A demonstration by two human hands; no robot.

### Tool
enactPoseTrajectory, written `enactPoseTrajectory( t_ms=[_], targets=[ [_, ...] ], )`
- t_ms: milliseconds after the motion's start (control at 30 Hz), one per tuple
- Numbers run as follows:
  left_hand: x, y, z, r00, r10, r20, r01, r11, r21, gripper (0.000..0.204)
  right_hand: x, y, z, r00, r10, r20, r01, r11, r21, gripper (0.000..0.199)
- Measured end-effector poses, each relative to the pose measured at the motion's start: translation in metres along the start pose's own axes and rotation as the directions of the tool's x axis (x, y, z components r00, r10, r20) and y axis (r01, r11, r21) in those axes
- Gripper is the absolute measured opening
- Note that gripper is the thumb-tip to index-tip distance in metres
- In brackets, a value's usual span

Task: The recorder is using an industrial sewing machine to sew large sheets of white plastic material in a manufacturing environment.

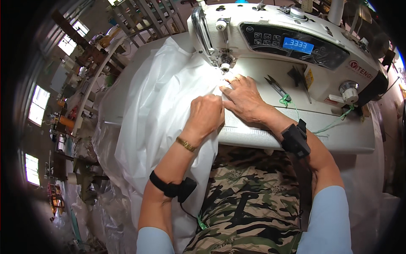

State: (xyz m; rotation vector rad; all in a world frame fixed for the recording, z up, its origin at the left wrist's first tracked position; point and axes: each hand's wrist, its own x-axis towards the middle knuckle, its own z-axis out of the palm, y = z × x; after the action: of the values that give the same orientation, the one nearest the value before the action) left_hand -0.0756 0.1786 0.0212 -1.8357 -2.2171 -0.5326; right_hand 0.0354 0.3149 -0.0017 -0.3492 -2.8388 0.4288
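A white sewing machine (pixel 270 38) stands across the table, its lamp lighting the needle area. White, slightly sheer fabric (pixel 156 106) spreads from under the needle over the table's left side and hangs down beside my lap. My left hand (pixel 205 114) is closed in a fist on the fabric's right edge, just in front of the needle. My right hand (pixel 243 99) lies flat beside it, fingers stretched toward the presser foot and fingertips at the fabric's edge. Glare hides the needle and the exact stitching spot.
Thread snips (pixel 277 88) tied with green string lie right of my right hand. A dark tool (pixel 299 80) rests near the machine's base. The table's front edge (pixel 253 137) carries a ruler scale. Clear plastic sheeting (pixel 110 207) hangs at the lower left.
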Motion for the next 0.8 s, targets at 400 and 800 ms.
enactPoseTrajectory(
  t_ms=[400, 800],
  targets=[
    [-0.005, 0.014, 0.003, 0.986, -0.169, 0.004, 0.168, 0.984, 0.050, 0.014, 0.006, 0.015, -0.005, 0.998, -0.008, -0.055, 0.014, 0.993, 0.118, 0.039],
    [-0.018, 0.005, 0.006, 0.992, -0.106, -0.062, 0.096, 0.985, -0.144, 0.013, -0.001, 0.010, 0.001, 0.989, -0.035, -0.144, 0.051, 0.992, 0.113, 0.034]
  ],
)
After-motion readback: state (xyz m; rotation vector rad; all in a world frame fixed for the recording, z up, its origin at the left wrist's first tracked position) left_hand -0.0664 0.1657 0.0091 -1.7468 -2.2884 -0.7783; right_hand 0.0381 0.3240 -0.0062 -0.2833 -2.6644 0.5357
